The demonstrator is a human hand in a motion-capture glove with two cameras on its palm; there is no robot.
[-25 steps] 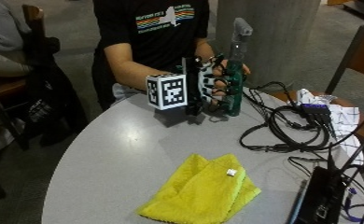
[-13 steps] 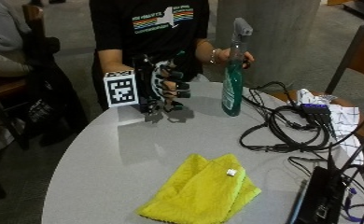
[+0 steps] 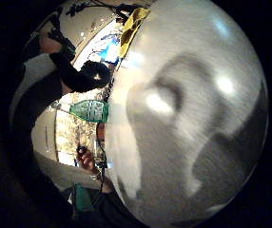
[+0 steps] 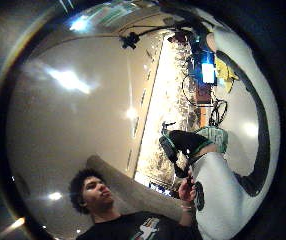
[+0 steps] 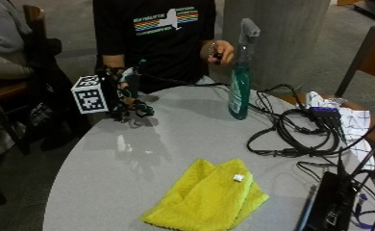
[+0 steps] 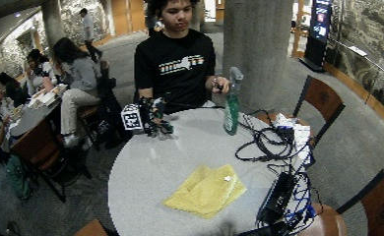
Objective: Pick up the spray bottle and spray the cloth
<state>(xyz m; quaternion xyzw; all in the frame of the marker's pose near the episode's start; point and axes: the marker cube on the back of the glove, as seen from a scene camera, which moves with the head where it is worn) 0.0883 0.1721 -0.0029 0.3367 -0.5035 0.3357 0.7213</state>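
**Gloved hand low at the table's far-left edge, spray bottle standing apart**

The gloved right hand (image 5: 127, 98) hangs just above the far-left edge of the round grey table (image 5: 175, 144), fingers pointing down and loosely curled, holding nothing. From this angle it is hard to tell whether the fingertips touch the tabletop. The bare left hand (image 5: 218, 51) is raised in front of the person's chest, beyond the table's far edge, pinching a small dark object too small to identify.

The green spray bottle (image 5: 240, 86) stands upright on the far side of the table, right of the gloved hand and well apart from it, its grey trigger head on top. Neither hand touches it. In the thumb-side palm view the bottle (image 4: 210, 137) shows small beside the table's edge.

The yellow cloth (image 5: 206, 197) lies folded and flat on the near part of the table, well apart from both hand and bottle, with open tabletop between.

To the right, a tangle of black cables (image 5: 303, 130) loops across the table just right of the bottle. Behind the cables lies a white checked cloth (image 5: 351, 118), and a black device (image 5: 328, 207) rests at the near-right edge. A concrete pillar (image 5: 277, 33) rises behind the bottle, and wooden chairs (image 6: 323, 101) stand around.
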